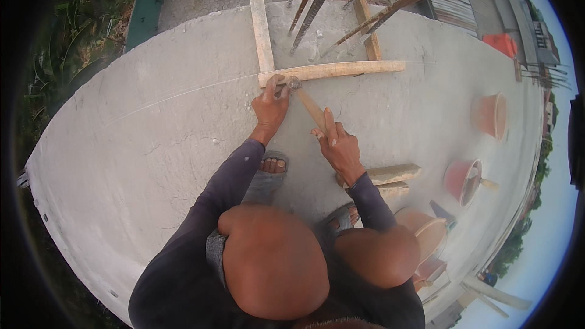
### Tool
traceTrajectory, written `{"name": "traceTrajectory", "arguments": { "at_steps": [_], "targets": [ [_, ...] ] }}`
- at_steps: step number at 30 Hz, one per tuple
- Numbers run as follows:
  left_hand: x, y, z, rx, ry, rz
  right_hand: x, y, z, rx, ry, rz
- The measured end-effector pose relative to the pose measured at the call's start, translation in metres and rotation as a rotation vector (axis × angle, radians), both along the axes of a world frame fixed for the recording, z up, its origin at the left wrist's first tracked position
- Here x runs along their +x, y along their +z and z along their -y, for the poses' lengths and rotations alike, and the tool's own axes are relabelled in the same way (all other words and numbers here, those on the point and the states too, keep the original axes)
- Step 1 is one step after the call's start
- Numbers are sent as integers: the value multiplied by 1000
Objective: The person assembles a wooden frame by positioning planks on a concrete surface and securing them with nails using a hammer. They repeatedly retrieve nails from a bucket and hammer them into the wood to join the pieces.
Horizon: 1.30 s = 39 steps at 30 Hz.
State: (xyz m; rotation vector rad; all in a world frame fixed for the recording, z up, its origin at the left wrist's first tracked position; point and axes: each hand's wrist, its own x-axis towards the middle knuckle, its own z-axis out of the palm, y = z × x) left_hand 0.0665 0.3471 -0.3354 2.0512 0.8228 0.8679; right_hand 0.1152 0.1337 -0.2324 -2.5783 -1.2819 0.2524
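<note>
My right hand is closed around the wooden handle of a hammer. The hammer's head is up against the near edge of a wooden batten, close to its left end. Beside the head, my left hand has its fingers pinched at the batten; what they hold, if anything, is too small to make out. A second batten runs away from that left end, and a third one lies at the right, forming a three-sided frame around upright rebars.
A thin string crosses the concrete slab. Wood offcuts lie by my right foot. Buckets stand at the right: an orange one, a reddish one with a tool in it, and another nearer. The slab's edge drops off at left.
</note>
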Motion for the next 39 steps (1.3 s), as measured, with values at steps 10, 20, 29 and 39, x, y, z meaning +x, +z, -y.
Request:
{"name": "traceTrajectory", "arguments": {
  "at_steps": [10, 20, 29, 39],
  "targets": [
    [-40, 60, -8, -256, -133, 35, -20, 17, 44, 267, -387, -435],
    [88, 54, -235, -505, -77, -145, -20, 14, 91, 693, -990, -1112],
    [154, 22, -240, -296, -15, -193, 14, 10, 109, 688, -1103, -1019],
    [174, -4, -256, -363, -65, -139, 30, 9, 94, 605, -1056, -1010]
  ]
}}
